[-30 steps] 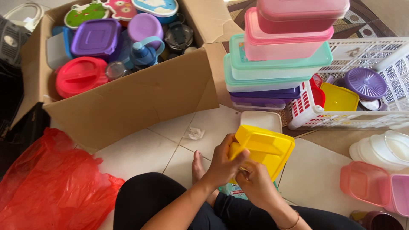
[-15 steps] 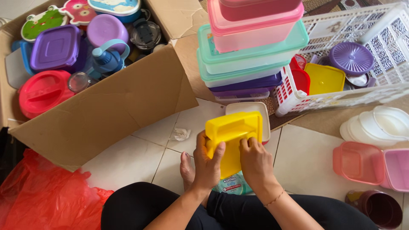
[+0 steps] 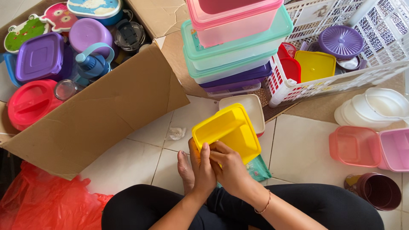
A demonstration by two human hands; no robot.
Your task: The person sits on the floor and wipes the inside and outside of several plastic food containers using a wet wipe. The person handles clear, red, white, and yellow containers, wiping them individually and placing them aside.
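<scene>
Your fingers are pressing together at the near corner of the yellow rectangular plastic container (image 3: 228, 130): your left hand (image 3: 201, 168) is lying flat against its near-left edge with the fingers straight and closed on it, and your right hand (image 3: 230, 168) is curling its fingers onto the same corner from the right. You are holding the container tilted above the tiled floor (image 3: 128, 164), in front of your knees, with its divided inner face turned up toward you.

Both hands are gripping one corner only, so the far end is hanging unsupported. It looks likely to swing down or twist free if either grip loosens, and the smooth plastic would help it slip. Just beyond that far end a cream shallow plastic tray (image 3: 251, 108) is lying on the floor, and behind it a tall stack of lidded plastic boxes (image 3: 234, 47) is standing; a dropped or swung container could knock into either.

The long axis is running diagonally from your hands at the near right toward the far left, in the direction of the open cardboard box (image 3: 106, 106), and the inner divider ridge is crossing it.
</scene>
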